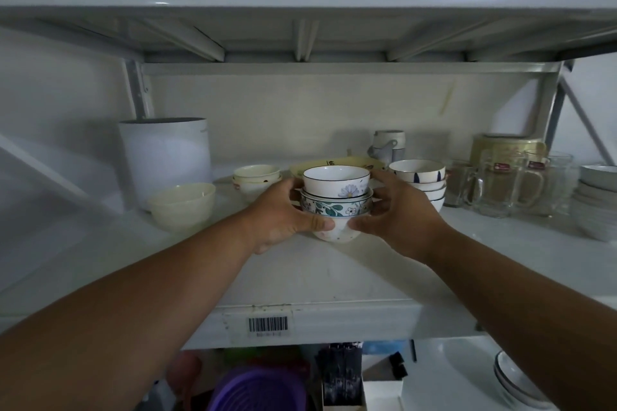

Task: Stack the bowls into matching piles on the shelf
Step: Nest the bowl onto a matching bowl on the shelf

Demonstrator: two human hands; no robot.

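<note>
Both hands on one mixed pile at centre of the shelf (334,277). Left hand (283,220) curls round the left side, thumb pressing the lowest bowl; right hand (397,220) curls round the right side, thumb low at the base, fingers behind the rim. So both grips are closed around the mixed pile (335,202), not released. The pile looks to sit on the shelf, but contact at the base is partly hidden by the thumbs.

Pile contents, top down: white bowl with a dark rim and a blue flower (337,180), then a green-leaf patterned bowl (334,207), then a white speckled bowl (337,232) at the bottom. Three different patterns nested together, so this pile doesn't match.

Already sorted, as far as I can judge: blue-dash bowls (419,183) stacked just right of the held pile, all same pattern. Small cream bowls (257,177) stacked behind-left. A single cream bowl (182,205) stands alone front-left, near the white canister (167,157). A yellow dish (334,164) sits behind the held pile, mostly hidden.

Far right: glass mugs (500,183) and a stack of white plates (597,200), not part of the job.

Progress: roughly midway. Left to do: split the mixed pile and find each bowl a matching partner; none visible here for the floral ones.
</note>
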